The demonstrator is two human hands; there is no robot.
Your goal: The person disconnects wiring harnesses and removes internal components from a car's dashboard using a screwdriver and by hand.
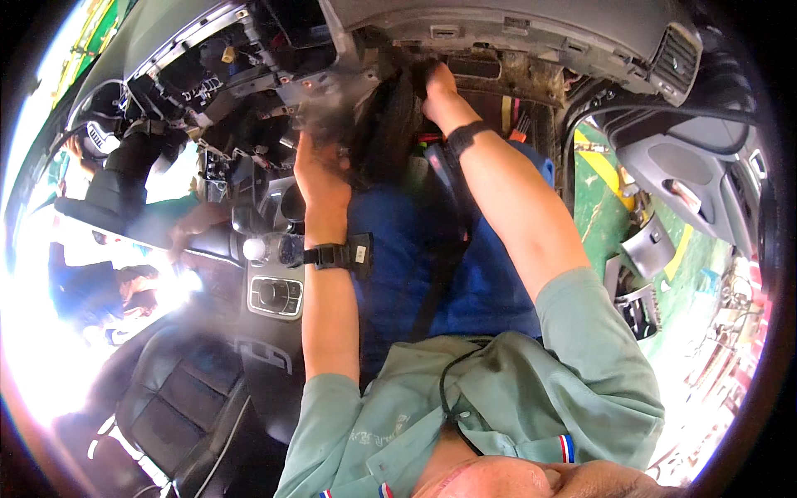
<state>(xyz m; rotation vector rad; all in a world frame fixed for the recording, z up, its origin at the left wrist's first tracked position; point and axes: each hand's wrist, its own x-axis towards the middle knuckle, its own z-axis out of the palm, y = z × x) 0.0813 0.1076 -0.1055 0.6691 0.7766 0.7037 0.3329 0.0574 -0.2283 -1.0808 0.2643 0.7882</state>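
Note:
Inside a car with a stripped dashboard, both my arms reach forward under it. A bulky dark part (390, 120), blurred and of a kind I cannot make out, lies between my hands. My left hand (324, 174) is at its left side beside the exposed dashboard frame (311, 87); its fingers are smeared and partly hidden. Up against the far right edge of the dark part is my right hand (440, 87), fingers bent and closed on it, fingertips hidden. Black straps circle both forearms.
A white-capped bottle (256, 249) stands by the gear console (276, 296). An empty black seat (187, 386) is at left; another person (124, 187) works beyond the driver's side. At right are the open door (677, 178) and loose trim parts (647, 247) on the green floor.

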